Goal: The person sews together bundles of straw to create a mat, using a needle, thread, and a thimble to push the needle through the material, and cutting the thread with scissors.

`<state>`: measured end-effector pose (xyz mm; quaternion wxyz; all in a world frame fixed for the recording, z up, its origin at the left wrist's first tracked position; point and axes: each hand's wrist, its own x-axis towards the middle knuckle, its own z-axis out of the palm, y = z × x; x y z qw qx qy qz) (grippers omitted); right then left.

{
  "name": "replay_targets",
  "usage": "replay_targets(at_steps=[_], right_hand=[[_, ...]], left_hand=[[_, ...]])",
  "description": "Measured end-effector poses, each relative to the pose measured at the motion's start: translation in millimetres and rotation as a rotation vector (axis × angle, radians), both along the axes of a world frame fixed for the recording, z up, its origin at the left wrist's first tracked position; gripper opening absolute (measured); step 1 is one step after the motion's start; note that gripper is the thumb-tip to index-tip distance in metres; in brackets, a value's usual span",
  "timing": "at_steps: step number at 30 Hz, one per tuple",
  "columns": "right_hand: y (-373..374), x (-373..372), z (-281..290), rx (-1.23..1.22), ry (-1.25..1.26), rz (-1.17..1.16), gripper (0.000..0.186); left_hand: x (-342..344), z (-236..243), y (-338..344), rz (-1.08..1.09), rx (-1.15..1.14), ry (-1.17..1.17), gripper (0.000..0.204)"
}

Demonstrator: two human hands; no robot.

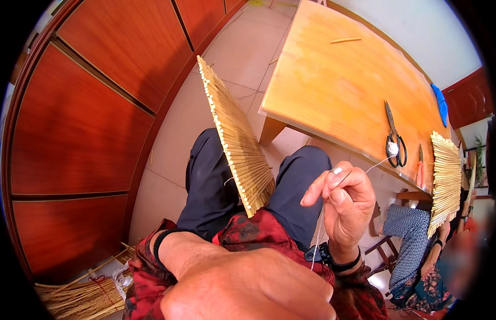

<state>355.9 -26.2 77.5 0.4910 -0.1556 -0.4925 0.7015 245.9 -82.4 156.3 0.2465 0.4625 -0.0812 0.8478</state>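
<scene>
A mat of sorghum-like stalks [234, 136] stands tilted between my knees, cut ends along its left edge. My right hand [346, 205] is raised to the right of it, thumb and fingers pinched on a white thread [318, 234]. A thin, dark, needle-like line shows at its fingertips, and a silvery band [336, 170] circles one finger. The thread runs from a small white thread ball [393, 149] to this hand, then down behind my left hand [248, 288]. Close to the camera, my left hand is curled, its fingertips mostly hidden.
On the wooden table [333, 85] lie black-handled scissors [394, 138], under the thread ball, a red-handled tool [420, 168], a loose stalk [345, 40] and blue cloth [440, 104]. Another person's hand [444, 232] holds a second stalk mat [445, 178]. Red cabinets [82, 128] and stalk bundles [80, 301] stand left.
</scene>
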Motion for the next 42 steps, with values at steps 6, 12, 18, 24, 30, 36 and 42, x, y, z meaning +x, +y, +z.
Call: replay_targets(at_steps=[6, 12, 18, 24, 30, 36, 42], right_hand=[[3.6, 3.5, -3.7, -0.006, 0.001, -0.007, 0.009], [8.6, 5.6, -8.8, 0.009, -0.059, -0.085, 0.008], [17.5, 0.0, -20.7, -0.154, -0.237, -0.083, 0.008], [13.4, 0.1, -28.9, -0.203, -0.215, -0.005, 0.010], [12.2, 2.8, -29.1, -0.145, -0.274, 0.080, 0.016], [25.1, -3.2, -14.4, 0.094, -0.318, 0.016, 0.037], [22.0, -6.5, -18.6, 0.127, -0.216, 0.089, 0.026]], left_hand=[[-11.4, -0.1, -0.2, 0.047, 0.050, 0.167, 0.011], [-50.4, -35.9, 13.7, 0.073, -0.372, 0.528, 0.008], [-43.3, -91.8, 26.5, -0.205, -1.042, 0.404, 0.008], [-34.0, -94.5, 30.9, -0.269, -1.093, 0.287, 0.009], [-35.8, -94.6, 26.9, -0.197, -1.128, 0.368, 0.008], [-34.3, -90.5, 25.5, -0.183, -1.155, 0.342, 0.006], [-30.3, -88.9, 22.5, -0.283, -1.199, 0.280, 0.008]])
